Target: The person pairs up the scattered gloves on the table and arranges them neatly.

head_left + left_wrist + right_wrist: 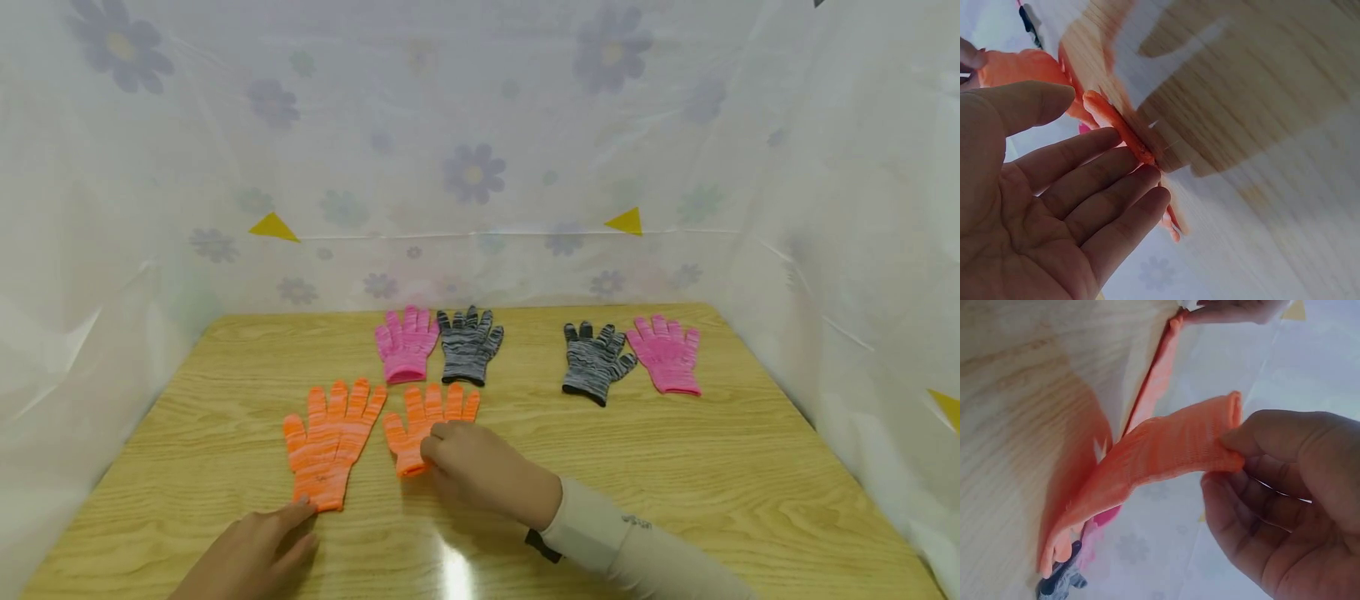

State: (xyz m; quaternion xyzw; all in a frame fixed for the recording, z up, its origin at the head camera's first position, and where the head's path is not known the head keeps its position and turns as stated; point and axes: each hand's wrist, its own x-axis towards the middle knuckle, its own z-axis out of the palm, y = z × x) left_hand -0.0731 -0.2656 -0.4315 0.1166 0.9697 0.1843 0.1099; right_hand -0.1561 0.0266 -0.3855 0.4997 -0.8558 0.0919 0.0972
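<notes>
Two orange knitted gloves are near the front of the table. My right hand (491,471) pinches the cuff of the right orange glove (1160,447) between thumb and fingers. In the right wrist view this cuff is lifted while the glove's fingertips touch the wood. The left orange glove (322,442) lies flat with its fingers pointing away. At its cuff, the fingertips of my left hand (1060,194) touch the edge, fingers fairly straight and thumb apart.
Behind lie a pink glove (407,343) beside a grey-black glove (468,346). Farther right are another grey-black glove (592,362) and another pink glove (667,354). White flowered sheeting (480,242) with yellow triangles surrounds the wooden table (675,483) at the back and sides.
</notes>
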